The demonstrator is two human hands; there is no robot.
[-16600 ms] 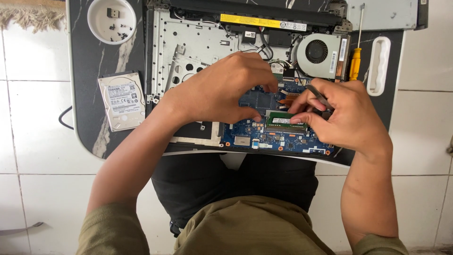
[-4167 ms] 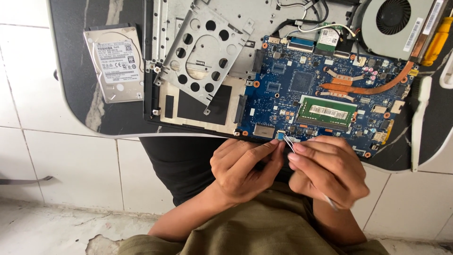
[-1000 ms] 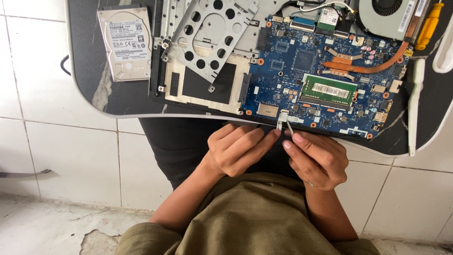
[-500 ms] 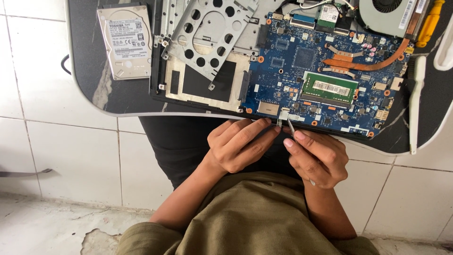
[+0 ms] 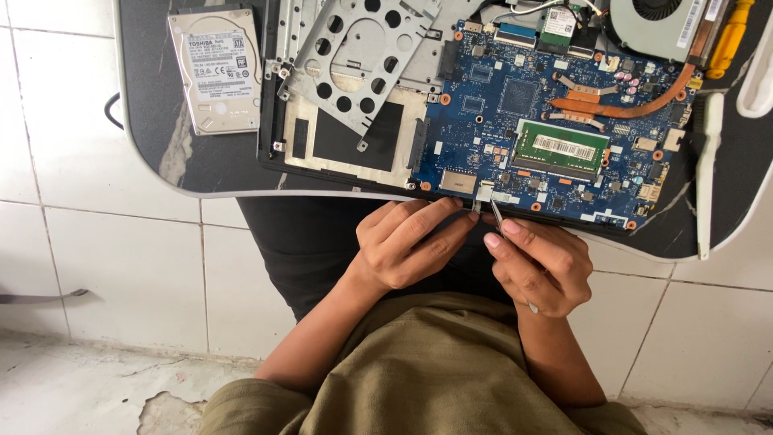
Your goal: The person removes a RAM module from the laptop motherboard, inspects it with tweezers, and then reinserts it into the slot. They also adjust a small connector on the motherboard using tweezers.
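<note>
Tweezers (image 5: pixel 498 219) sit pinched in the right hand (image 5: pixel 535 266), tips up at a small connector (image 5: pixel 485 192) on the near edge of the blue board (image 5: pixel 547 121). Right fingers are pressed together around the tweezers' shaft. The left hand (image 5: pixel 411 246) is just beside it, fingers curled, fingertips (image 5: pixel 471 216) touching the connector spot at the board's near edge; it pinches something tiny there, cannot tell what. Both hands hang off the near edge of the dark table (image 5: pixel 153 121), over the lap.

On the board: green memory stick (image 5: pixel 561 147) right of centre, copper heat pipe (image 5: pixel 636 101) above it, fan (image 5: pixel 660 20) at the far right corner. Left of the board, a perforated metal bracket (image 5: pixel 354 60) lies tilted over the laptop shell (image 5: pixel 338 153). Hard drive (image 5: pixel 216 68) is near the table's far left corner, apart from the shell. White pry tool (image 5: pixel 707 173) lies along the right edge, yellow screwdriver (image 5: pixel 731 36) is by the fan.
</note>
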